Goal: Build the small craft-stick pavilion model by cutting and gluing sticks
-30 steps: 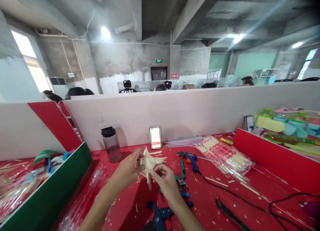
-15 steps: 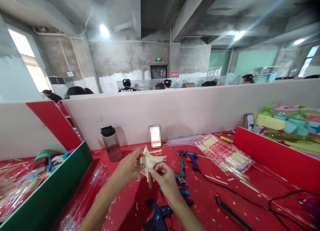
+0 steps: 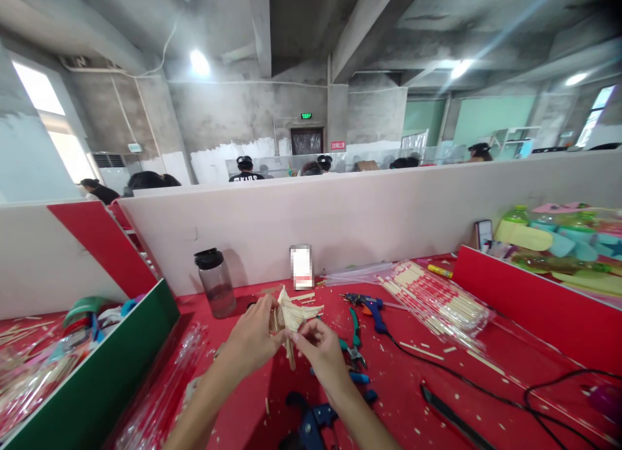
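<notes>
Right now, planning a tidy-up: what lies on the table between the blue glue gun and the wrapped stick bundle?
Only bare red table between glue gun and stick bundle, in the head view.

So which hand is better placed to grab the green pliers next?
Probably the right hand: the green pliers lie just beside it, while the left hand grips the stick model.

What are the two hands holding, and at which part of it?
A small model of wooden sticks: the left hand holds its left side, and the right hand pinches its lower right edge.
</notes>
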Demonstrator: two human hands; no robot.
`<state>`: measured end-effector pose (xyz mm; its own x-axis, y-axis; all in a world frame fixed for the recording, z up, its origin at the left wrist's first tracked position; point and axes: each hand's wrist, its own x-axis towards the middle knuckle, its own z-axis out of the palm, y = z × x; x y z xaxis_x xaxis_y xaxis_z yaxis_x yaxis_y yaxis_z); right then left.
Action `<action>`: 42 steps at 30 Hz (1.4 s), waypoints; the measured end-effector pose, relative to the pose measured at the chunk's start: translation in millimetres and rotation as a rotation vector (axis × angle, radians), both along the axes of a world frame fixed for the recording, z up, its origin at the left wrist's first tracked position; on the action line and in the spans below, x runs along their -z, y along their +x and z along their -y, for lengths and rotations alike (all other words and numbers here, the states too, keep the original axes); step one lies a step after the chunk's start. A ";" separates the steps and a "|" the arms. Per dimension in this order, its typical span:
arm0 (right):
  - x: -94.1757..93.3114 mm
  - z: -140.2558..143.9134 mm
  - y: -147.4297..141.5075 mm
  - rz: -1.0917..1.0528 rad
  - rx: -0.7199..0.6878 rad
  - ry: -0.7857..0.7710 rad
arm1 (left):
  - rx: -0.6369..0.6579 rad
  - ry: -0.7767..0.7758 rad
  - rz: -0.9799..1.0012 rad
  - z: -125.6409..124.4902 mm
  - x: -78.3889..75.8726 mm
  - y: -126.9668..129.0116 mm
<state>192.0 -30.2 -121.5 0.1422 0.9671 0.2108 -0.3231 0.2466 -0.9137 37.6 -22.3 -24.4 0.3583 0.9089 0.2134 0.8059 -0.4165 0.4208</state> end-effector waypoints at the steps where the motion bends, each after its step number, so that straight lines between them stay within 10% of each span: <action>1: 0.2 -0.4 -0.3 -0.006 0.000 -0.005 | -0.005 0.004 0.006 -0.6 1.8 0.3; 42: -9.6 7.6 4.6 -0.036 -0.047 -0.051 | 0.159 -0.028 0.216 -16.3 12.2 -13.1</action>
